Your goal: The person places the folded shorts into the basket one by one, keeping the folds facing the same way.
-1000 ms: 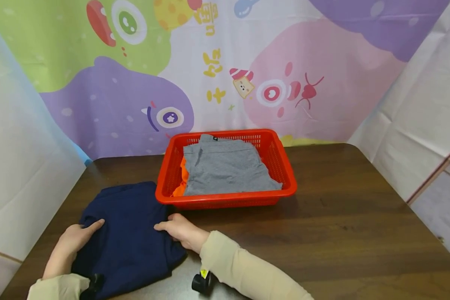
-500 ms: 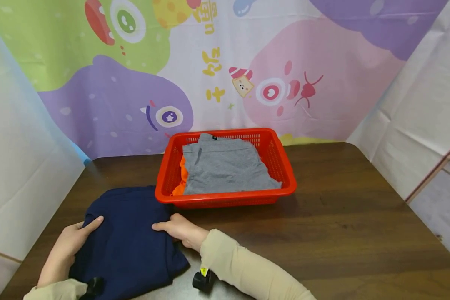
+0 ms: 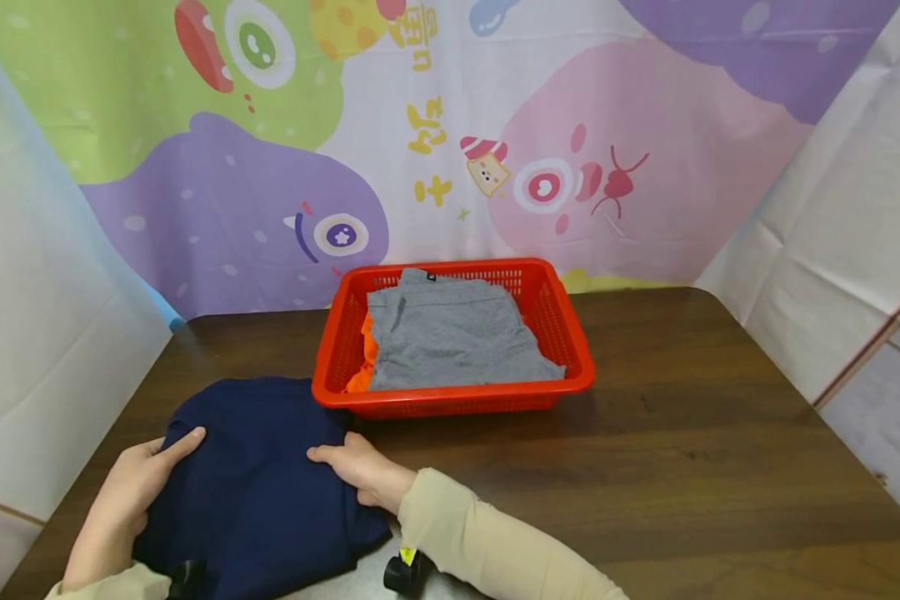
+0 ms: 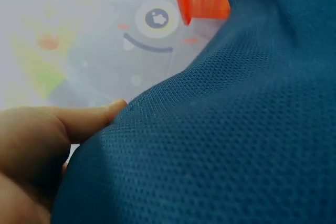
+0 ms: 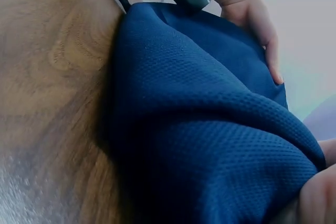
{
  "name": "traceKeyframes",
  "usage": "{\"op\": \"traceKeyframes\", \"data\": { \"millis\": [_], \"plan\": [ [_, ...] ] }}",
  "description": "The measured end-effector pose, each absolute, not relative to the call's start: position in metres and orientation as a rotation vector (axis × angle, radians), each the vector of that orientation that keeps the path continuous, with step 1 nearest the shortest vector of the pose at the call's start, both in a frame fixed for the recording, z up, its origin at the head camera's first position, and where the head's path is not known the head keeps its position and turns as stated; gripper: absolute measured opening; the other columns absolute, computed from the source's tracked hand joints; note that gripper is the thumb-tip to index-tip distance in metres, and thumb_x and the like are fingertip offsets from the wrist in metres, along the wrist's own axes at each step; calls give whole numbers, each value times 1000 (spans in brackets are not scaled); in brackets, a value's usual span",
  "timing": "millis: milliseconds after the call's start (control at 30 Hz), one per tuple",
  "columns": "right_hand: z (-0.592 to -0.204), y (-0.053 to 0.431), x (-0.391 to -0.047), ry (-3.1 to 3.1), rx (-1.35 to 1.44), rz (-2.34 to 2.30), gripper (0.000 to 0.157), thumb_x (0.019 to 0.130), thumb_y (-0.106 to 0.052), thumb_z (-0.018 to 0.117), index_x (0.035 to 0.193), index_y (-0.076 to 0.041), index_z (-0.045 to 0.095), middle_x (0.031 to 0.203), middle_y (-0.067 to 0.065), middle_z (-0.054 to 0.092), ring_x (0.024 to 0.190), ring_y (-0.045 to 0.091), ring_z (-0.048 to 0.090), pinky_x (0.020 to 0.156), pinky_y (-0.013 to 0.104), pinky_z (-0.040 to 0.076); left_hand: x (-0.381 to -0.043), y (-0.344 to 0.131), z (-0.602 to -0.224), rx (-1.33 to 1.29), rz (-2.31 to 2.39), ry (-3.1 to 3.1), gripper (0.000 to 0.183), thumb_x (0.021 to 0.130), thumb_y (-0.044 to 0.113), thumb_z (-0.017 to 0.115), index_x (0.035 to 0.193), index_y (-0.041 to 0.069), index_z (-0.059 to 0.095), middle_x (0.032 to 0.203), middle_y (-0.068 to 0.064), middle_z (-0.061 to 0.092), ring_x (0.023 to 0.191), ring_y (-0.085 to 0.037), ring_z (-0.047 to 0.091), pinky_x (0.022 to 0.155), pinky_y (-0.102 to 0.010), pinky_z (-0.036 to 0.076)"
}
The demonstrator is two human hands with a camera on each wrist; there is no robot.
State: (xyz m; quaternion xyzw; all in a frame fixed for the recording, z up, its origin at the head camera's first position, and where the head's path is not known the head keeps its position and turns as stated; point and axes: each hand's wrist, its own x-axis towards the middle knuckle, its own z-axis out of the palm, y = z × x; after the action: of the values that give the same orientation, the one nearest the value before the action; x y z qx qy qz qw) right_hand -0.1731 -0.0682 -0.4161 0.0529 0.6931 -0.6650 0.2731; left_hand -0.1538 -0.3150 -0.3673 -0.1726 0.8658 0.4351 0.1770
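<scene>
A folded navy garment [image 3: 255, 492] of textured cloth lies at the near left of the table, its exact kind not shown. My left hand [image 3: 133, 483] grips its left edge, thumb on top and fingers hidden beneath. On the opposite edge my right hand [image 3: 363, 468] pinches the cloth, thumb above, other fingers mostly under the fold. The left wrist view shows the left thumb [image 4: 89, 121] along the cloth's edge. In the right wrist view the garment [image 5: 199, 103] bulges in thick folds between both hands, and a dark loop sticks out at its far end.
A red plastic basket [image 3: 453, 398] stands just beyond the garment, close to its far right corner. Inside lie a folded grey garment [image 3: 457, 333] and some orange cloth [image 3: 363, 358]. The brown wooden table [image 3: 682, 433] extends to the right. A printed curtain [image 3: 607, 167] hangs behind.
Both hands keep their hold on the navy garment. Its far edge has come slightly nearer, and its near right corner has shifted a little to the right. The basket stays put.
</scene>
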Motion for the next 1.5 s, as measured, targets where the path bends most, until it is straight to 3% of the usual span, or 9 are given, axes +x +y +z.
{"op": "traceKeyframes", "data": {
  "millis": [400,633,767,900,967,1067,1167,1333,1500],
  "plan": [
    [-411,-68,-167,1813,86,-1794,69,86,-13,58,139,9,21,147,19,22,131,35,24,108,49,20,-144,-316,-362,-449,1288,2513,85,91,55,36,135,-15,22,91,-6,62,72,-12,60,65,-34,52],
    [-399,-66,-162,1806,30,-1734,68,87,-15,59,139,9,23,146,17,23,128,33,28,107,49,21,-134,-309,-347,-476,1286,2577,84,91,55,34,139,-12,18,122,-31,45,73,-5,55,65,-27,49],
    [-392,-65,-158,1809,1,-1723,68,86,-16,59,139,8,24,146,16,24,129,31,28,107,47,22,-127,-305,-339,-526,1289,2610,82,91,56,33,141,-7,16,136,-34,28,79,-5,52,63,-22,47],
    [-385,-64,-155,1763,-10,-1761,68,85,-15,60,138,8,25,144,16,28,123,30,35,105,45,28,-119,-301,-332,-560,1355,2659,79,91,54,36,141,-6,21,137,-31,28,73,2,50,61,-20,46],
    [-381,-63,-154,1717,-13,-1784,68,85,-14,61,138,9,25,142,15,31,119,29,40,103,44,31,-115,-298,-330,-576,1400,2690,78,90,53,39,140,-6,26,130,-24,41,68,6,49,59,-21,47],
    [-374,-60,-152,1645,-31,-1808,65,85,-13,60,137,8,27,135,13,37,110,26,47,100,42,36,-110,-293,-326,-586,1476,2719,75,90,51,43,139,-4,30,102,5,58,67,6,52,58,-21,49],
    [-367,-56,-150,1593,-83,-1830,53,86,-13,59,131,4,36,124,9,49,101,22,54,96,39,41,-106,-286,-320,-591,1610,2735,55,89,45,50,131,10,46,79,30,50,64,1,56,55,-23,49],
    [-353,-46,-153,1538,-193,-1862,32,88,-15,57,117,-4,53,108,5,62,88,14,60,87,31,48,-101,-274,-308,-532,2039,2594,7,87,30,60,94,31,59,75,20,61,59,-6,60,50,-23,49],
    [-342,-35,-158,1499,-277,-1879,31,90,-18,55,118,-5,54,111,5,62,88,13,61,88,30,47,-102,-265,-296,-384,2258,2472,15,86,24,62,101,25,61,81,14,65,61,-9,63,50,-23,51]
  ]
}}
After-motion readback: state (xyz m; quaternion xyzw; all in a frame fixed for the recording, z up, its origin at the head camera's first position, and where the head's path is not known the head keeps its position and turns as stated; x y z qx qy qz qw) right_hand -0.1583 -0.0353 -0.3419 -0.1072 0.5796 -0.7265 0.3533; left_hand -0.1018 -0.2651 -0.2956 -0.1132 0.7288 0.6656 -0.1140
